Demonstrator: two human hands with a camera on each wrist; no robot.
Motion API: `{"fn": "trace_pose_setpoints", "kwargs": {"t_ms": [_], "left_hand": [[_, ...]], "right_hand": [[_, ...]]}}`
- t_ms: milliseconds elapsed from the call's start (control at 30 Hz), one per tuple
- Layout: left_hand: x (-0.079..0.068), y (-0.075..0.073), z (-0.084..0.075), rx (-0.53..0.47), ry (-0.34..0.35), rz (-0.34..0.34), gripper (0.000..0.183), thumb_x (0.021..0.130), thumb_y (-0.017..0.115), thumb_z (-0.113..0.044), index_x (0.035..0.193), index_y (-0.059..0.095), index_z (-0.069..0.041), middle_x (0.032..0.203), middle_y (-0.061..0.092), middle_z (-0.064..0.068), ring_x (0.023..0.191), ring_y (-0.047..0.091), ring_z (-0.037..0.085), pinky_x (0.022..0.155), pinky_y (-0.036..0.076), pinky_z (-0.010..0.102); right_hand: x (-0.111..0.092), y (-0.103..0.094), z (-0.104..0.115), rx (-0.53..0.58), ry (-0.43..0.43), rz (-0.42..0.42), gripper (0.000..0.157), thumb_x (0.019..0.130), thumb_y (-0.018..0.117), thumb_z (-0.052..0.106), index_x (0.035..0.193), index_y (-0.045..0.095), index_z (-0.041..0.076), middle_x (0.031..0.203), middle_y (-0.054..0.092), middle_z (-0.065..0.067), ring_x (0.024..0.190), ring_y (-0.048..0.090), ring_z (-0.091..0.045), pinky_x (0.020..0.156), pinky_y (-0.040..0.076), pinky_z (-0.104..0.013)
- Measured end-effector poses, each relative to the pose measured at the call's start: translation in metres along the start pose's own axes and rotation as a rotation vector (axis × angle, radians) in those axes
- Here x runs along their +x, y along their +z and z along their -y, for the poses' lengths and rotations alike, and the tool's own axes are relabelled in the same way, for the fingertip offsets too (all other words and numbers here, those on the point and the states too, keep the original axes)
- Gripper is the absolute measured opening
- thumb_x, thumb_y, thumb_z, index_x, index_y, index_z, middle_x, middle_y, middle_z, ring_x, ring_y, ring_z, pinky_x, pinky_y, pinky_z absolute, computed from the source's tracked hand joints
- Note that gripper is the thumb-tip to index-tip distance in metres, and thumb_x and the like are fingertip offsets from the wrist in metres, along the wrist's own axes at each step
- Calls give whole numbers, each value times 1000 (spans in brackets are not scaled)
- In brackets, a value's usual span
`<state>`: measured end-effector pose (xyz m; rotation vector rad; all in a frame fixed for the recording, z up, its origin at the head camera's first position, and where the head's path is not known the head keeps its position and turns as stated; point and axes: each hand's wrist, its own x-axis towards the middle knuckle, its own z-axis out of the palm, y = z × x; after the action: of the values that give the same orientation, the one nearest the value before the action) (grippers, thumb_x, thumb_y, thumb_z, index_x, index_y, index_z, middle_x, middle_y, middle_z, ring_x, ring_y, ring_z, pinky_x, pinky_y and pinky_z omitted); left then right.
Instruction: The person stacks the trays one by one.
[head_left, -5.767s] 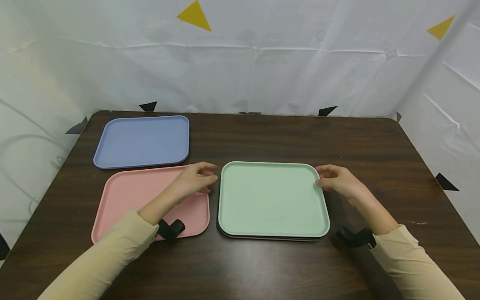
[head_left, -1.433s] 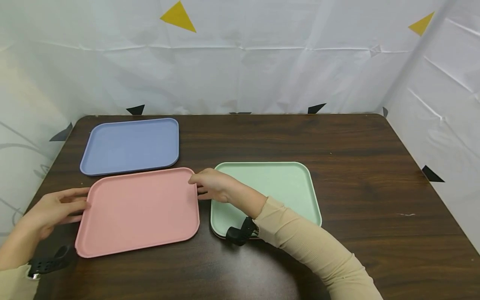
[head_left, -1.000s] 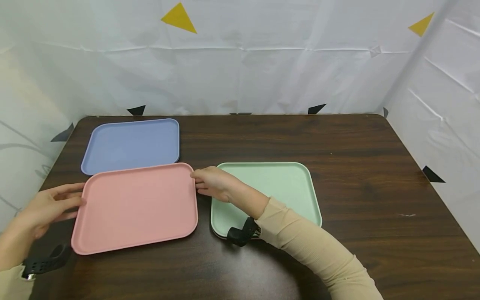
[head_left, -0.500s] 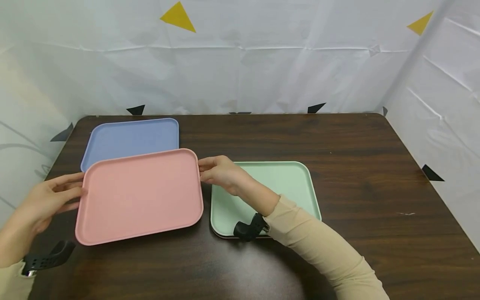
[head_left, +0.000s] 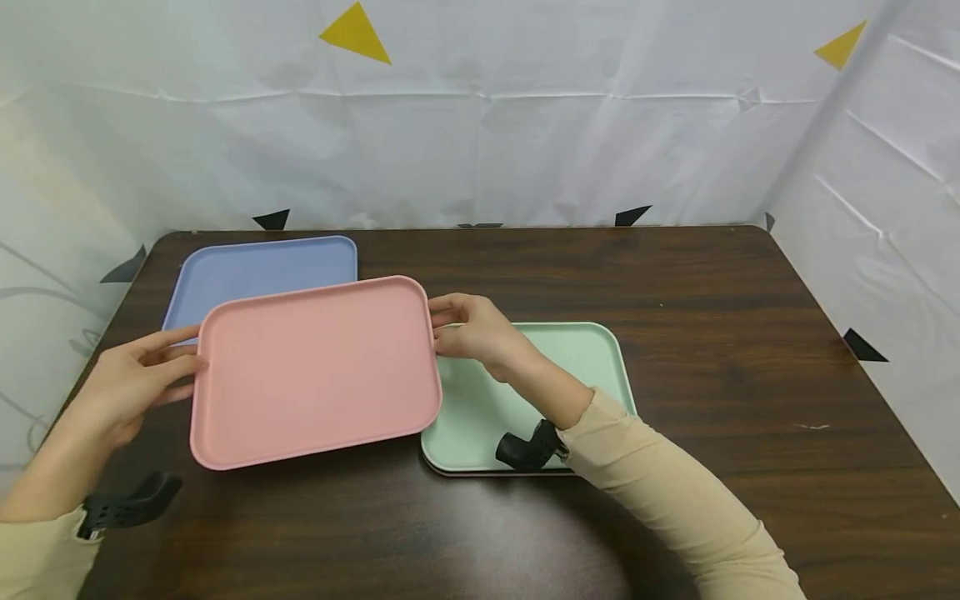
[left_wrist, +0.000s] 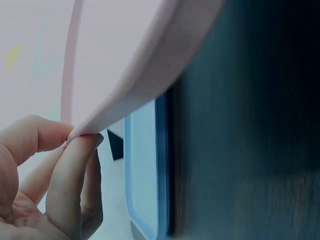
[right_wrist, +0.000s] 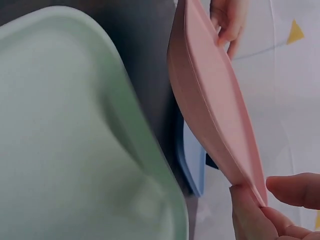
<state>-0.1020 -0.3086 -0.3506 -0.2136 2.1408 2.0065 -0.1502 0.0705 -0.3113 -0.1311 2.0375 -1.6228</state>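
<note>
Pink rounded-rectangular tray (head_left: 315,375): face up, long axis hand to hand
Grip: left hand (head_left: 123,383), right hand (head_left: 483,337) pinching short ends

Head cam looks fwd/down over table (head_left: 720,333). L/R wrist cams, v. close, face opp. ends of pink tray (head_left: 315,371). All 3 views share it + blue tray (head_left: 262,269).

In the head view, your pink tray (head_left: 318,371) hides most of the blue tray (head_left: 262,271)'s near edge and, with your right hand (head_left: 476,333) and forearm (head_left: 540,387), part of the green tray (head_left: 573,350). Cropped by the frame are your left sleeve (head_left: 45,558) and right sleeve (head_left: 675,500); the right wrist view cuts your right hand short.
</note>
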Motion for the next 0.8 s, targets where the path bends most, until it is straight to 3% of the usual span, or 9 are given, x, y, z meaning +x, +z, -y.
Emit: {"fn": "trace_pose_setpoints", "kwargs": {"t_ms": [133, 267, 367, 500, 667, 800], "left_hand": [[1, 13, -7, 63, -6, -21, 35, 88, 66, -4, 104, 63, -34, 84, 68, -20, 74, 67, -3, 61, 59, 18], [2, 27, -13, 159, -6, -28, 43, 90, 64, -6, 131, 54, -17, 84, 65, -23, 75, 65, -6, 63, 59, 16], [3, 37, -16, 156, -4, -25, 45, 90, 64, -6, 133, 51, -12, 84, 65, -23, 75, 65, -6, 63, 59, 16], [3, 47, -20, 105, 5, -16, 42, 89, 65, -5, 129, 54, -14, 84, 66, -20, 75, 66, -5, 63, 58, 16], [3, 65, -28, 209, 3, 12, 63, 92, 62, -9, 145, 32, 8, 86, 63, -25, 79, 64, -7, 67, 59, 16], [3, 80, -33, 248, -2, 24, 63, 93, 61, -10, 145, 31, 8, 87, 61, -26, 80, 64, -8, 70, 59, 18]], "right_hand": [[-5, -11, -1, 2, -4, -20, 51, 85, 55, -8, 135, 46, -3, 127, 55, -23, 102, 63, -27, 93, 56, -37], [-9, -21, -2, -1, -1, -43, 49, 87, 57, -4, 135, 45, -4, 124, 54, -23, 97, 64, -24, 91, 57, -35], [-14, -30, -2, -11, 2, -66, 48, 88, 58, -3, 134, 46, -3, 121, 54, -21, 93, 65, -21, 89, 58, -35], [-19, -40, -3, -29, 1, -86, 48, 87, 59, -2, 133, 46, -2, 121, 54, -20, 90, 65, -18, 88, 58, -34], [-26, -55, -11, -60, 13, -112, 47, 88, 60, 0, 132, 45, -4, 120, 54, -19, 89, 64, -15, 87, 59, -35], [-32, -65, -18, -79, 27, -135, 46, 89, 61, 2, 131, 44, -6, 119, 54, -19, 85, 64, -11, 88, 58, -37]]}}
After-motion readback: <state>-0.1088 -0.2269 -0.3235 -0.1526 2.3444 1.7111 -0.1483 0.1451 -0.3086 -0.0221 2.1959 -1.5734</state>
